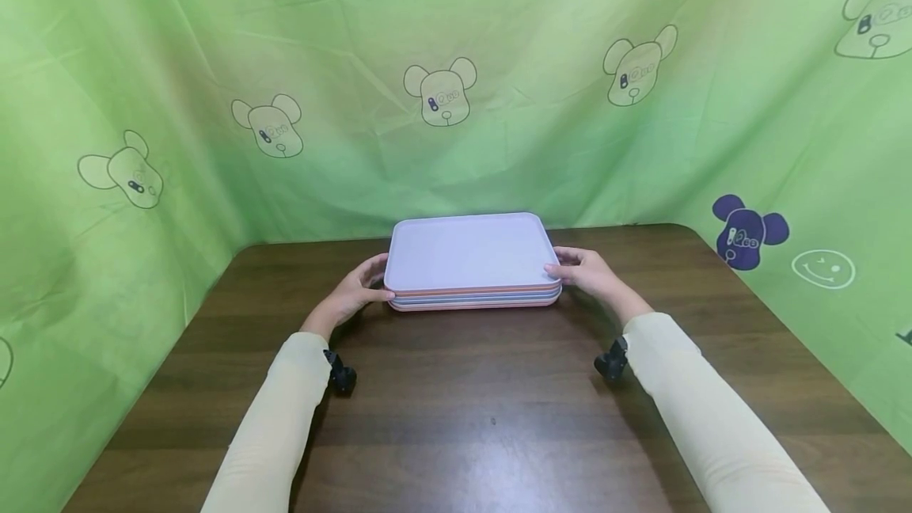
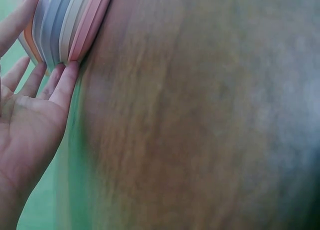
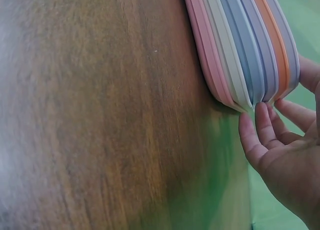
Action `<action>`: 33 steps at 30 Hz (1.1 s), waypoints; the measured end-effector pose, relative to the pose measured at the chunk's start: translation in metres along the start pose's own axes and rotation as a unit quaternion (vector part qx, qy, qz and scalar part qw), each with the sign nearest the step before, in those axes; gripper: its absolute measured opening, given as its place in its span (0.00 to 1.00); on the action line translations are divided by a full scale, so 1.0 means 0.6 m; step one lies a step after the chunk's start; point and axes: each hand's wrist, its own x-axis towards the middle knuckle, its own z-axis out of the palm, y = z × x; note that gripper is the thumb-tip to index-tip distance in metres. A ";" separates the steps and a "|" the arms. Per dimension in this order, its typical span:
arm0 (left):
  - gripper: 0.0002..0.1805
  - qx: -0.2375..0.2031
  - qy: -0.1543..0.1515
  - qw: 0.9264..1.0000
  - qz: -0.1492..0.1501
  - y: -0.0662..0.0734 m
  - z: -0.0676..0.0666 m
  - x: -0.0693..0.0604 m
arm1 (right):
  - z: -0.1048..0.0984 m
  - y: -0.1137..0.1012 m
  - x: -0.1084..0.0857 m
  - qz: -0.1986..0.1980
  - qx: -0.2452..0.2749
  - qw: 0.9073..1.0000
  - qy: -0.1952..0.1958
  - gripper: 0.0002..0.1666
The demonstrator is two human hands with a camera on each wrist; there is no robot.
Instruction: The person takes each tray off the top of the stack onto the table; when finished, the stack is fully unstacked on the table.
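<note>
Several rectangular trays lie stacked at the table's far side, a pale lilac tray (image 1: 470, 252) on top and orange, blue, whitish and pink edges below. My left hand (image 1: 352, 291) grips the left end of the stack, its thumb at the near corner. In the left wrist view, that hand (image 2: 35, 120) has its fingertips against the rims (image 2: 55, 28). My right hand (image 1: 590, 275) holds the right end, thumb over the top tray's edge. The right wrist view shows the fingers of this hand (image 3: 292, 155) touching the layered rims (image 3: 240, 45), with the pink one lowest against the table.
The brown wooden table (image 1: 456, 402) extends toward me and to both sides of the trays. A green curtain (image 1: 342, 180) with printed mouse-like heads hangs behind the far edge and along both sides. Small black devices (image 1: 342, 378) are worn at both wrists.
</note>
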 end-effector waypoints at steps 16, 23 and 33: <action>0.45 0.002 0.000 1.000 -0.007 0.004 0.001 -0.003 | 0.005 -0.002 0.007 -0.001 -0.003 1.000 0.014 0.35; 0.45 0.003 0.003 1.000 -0.013 0.003 0.001 -0.001 | 0.005 0.001 0.006 0.001 -0.009 1.000 0.024 0.35; 0.45 -0.001 0.003 1.000 -0.018 -0.001 -0.002 0.001 | 0.006 0.003 0.011 -0.007 -0.016 0.999 0.033 0.33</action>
